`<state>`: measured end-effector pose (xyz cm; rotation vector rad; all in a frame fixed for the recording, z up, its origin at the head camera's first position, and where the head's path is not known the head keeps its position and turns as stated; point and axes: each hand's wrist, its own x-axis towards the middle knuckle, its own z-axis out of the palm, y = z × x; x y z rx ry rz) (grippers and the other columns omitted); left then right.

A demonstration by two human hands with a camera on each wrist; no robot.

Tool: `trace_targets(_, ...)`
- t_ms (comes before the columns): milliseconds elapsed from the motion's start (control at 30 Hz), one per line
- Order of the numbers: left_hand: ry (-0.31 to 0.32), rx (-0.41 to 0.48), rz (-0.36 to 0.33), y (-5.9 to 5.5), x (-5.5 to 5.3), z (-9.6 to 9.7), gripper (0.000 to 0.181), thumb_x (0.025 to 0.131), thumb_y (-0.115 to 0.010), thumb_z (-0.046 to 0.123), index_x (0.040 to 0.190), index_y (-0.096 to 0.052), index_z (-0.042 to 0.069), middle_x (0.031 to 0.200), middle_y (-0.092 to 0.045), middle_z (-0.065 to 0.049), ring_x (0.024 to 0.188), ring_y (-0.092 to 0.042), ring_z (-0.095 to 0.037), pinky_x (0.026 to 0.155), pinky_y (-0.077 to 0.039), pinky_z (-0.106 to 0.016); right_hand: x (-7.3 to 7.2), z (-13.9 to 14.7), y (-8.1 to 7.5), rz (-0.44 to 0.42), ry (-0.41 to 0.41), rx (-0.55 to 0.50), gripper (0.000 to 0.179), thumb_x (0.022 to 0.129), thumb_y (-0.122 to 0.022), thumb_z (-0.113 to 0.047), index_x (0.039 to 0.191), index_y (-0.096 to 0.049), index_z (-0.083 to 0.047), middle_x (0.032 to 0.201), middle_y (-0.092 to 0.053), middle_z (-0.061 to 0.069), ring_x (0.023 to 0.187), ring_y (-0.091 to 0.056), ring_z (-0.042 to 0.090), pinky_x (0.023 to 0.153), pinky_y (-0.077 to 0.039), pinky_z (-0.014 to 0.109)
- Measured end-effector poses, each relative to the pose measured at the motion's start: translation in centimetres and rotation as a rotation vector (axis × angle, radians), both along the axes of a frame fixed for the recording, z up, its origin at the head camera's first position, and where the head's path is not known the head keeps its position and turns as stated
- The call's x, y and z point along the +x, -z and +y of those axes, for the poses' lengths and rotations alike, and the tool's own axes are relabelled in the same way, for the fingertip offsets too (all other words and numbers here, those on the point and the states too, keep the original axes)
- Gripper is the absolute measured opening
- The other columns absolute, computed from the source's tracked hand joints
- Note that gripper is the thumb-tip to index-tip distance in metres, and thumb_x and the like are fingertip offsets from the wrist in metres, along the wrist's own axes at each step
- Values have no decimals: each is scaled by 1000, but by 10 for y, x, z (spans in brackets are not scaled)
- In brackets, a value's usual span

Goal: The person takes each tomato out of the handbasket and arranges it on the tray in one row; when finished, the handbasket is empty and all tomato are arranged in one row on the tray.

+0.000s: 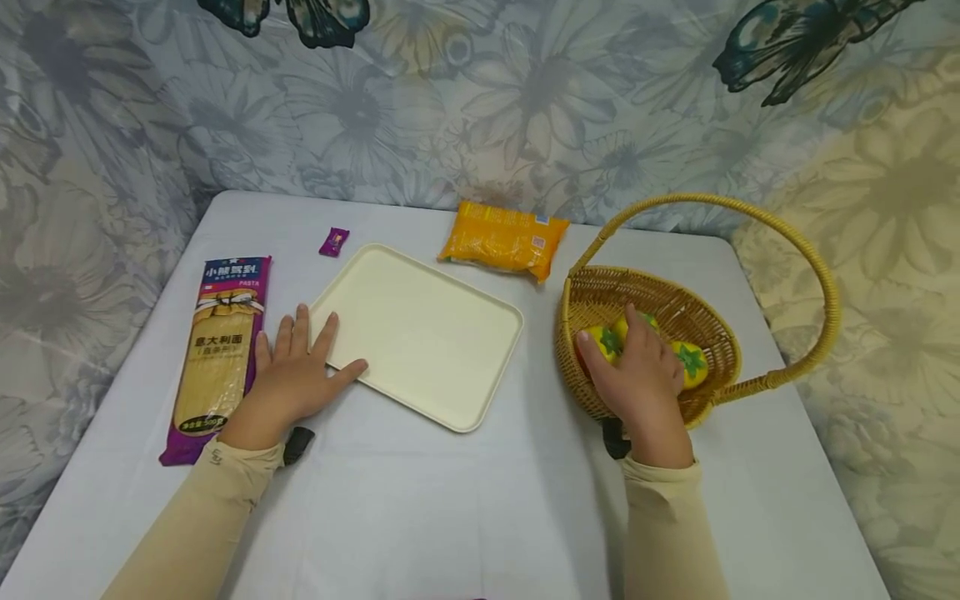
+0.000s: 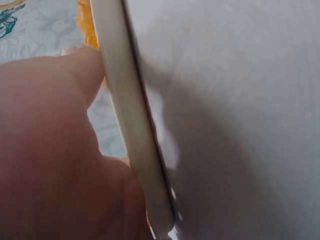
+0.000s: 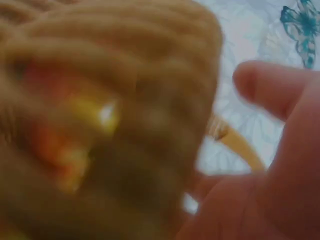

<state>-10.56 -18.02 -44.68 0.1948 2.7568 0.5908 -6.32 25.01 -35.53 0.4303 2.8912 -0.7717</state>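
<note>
My left hand (image 1: 296, 379) lies with fingers spread at the near-left edge of a cream rectangular tray (image 1: 420, 333). Thumb and fingertips touch the tray's rim, and the left wrist view shows the rim (image 2: 127, 100) close beside the hand. Over a brown wicker basket (image 1: 645, 283), my right hand (image 1: 641, 383) reaches in with the thumb apart from the fingers. Beneath and around it are several yellow fruit-like pieces (image 1: 690, 363) with green star-shaped tops. The right wrist view shows a straight thumb (image 3: 265, 87); the other fingertips are hidden there.
Left of the tray lies a long purple pasta packet (image 1: 221, 350). A small purple wrapped sweet (image 1: 334, 242) and an orange packet (image 1: 504, 239) lie toward the back. The basket's tall hoop handle (image 1: 828, 308) leans out to the right. A patterned cloth (image 1: 480, 100) hangs behind the table.
</note>
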Motion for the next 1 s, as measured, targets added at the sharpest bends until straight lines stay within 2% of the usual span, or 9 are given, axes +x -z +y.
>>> trace_targets(267,-1,1,-59,-3,0,1,109,100,-40,79,169,-2,4,168,28,-29,154,25,-51,113,26,-69,2,12,4,-66,-34,52,100,103,-48,-69,170,-10,-6,168,-14,35,145,-16,69,112,-7,81)
trace_targets(500,5,18,-78,-5,-1,1,109,100,-42,78,169,-3,3,167,28,-30,153,27,-51,113,27,-69,-1,17,16,29,-24,62,87,104,-58,-58,163,-32,0,160,-24,36,141,-32,62,106,-20,81)
trace_targets(600,5,21,-81,-8,-1,1,110,100,-42,79,170,-4,4,168,28,-29,154,27,-50,113,27,-68,-5,15,23,40,-11,65,86,103,-59,-59,160,-38,1,156,-28,36,138,-38,60,105,-24,79)
trace_targets(767,6,26,-87,-10,0,2,108,101,-43,76,170,-3,4,167,28,-30,153,27,-51,113,26,-70,-13,11,31,-10,4,80,87,104,-54,-63,161,-36,1,153,-30,38,135,-40,60,106,-28,77)
trace_targets(1000,-5,29,-73,-8,-2,2,107,101,-46,75,170,-5,4,168,26,-30,154,25,-51,114,26,-69,-21,9,30,-57,7,57,86,106,-55,-58,163,-31,2,158,-39,35,136,-42,62,108,-23,77)
